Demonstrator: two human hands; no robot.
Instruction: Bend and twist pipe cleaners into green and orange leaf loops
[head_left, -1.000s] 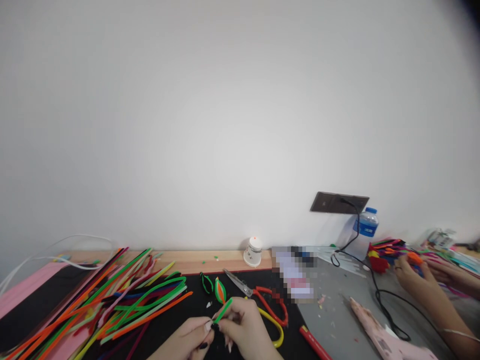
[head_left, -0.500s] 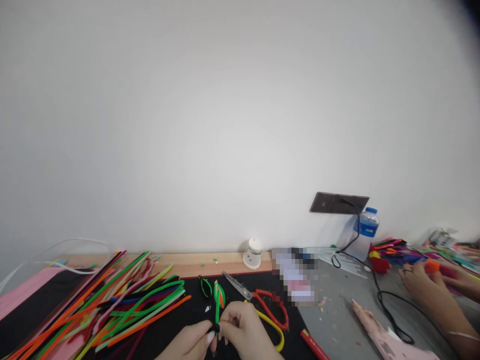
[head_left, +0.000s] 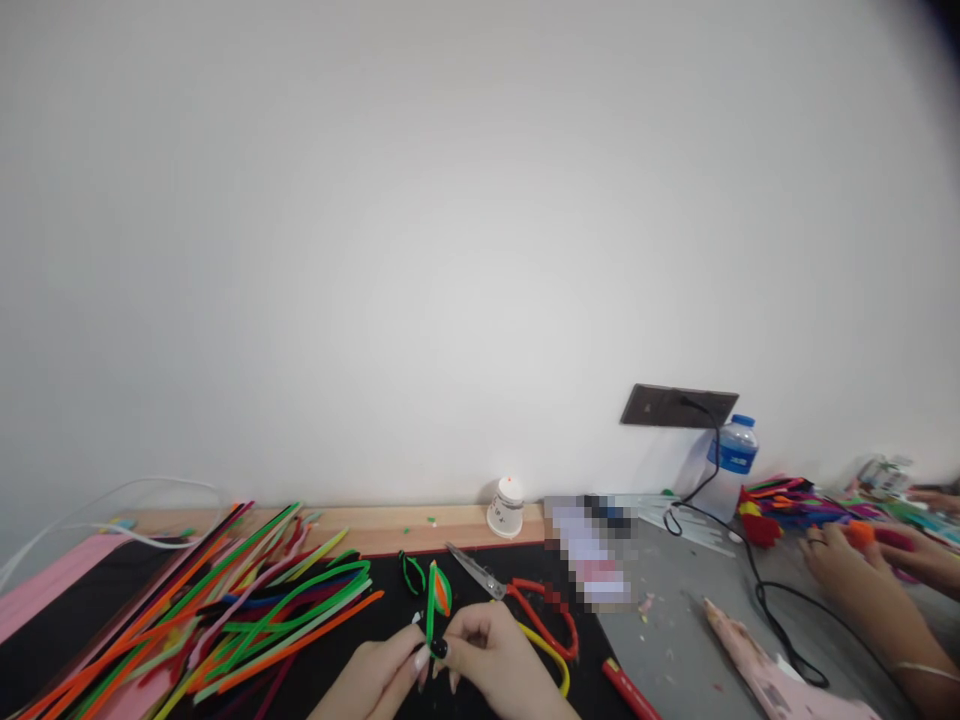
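My left hand (head_left: 379,675) pinches the lower part of an upright green pipe cleaner (head_left: 430,610). My right hand (head_left: 496,658) is closed against it, thumb and finger pinching a small black fuzzy piece (head_left: 439,649) at the stem's lower end. Just beyond the fingers lies a leaf-shaped loop of green and orange pipe cleaner (head_left: 442,592); whether it joins the held stem I cannot tell. A black and green leaf-shaped loop (head_left: 412,573) rests left of it on the black mat (head_left: 382,620). Scissors with red handles (head_left: 517,592) lie beyond my right hand.
Many coloured pipe cleaners (head_left: 262,620) are heaped at left. A yellow handle (head_left: 553,655) shows beside my right hand. A paper cup (head_left: 506,508) stands upside down near the wall. At right are a bottle (head_left: 731,465), a black cable (head_left: 759,570) and another person's hands (head_left: 844,570).
The black piece has shifted slightly right and up with my right fingertips. The green stem leans a little left, and my left hand's fingers have moved slightly.
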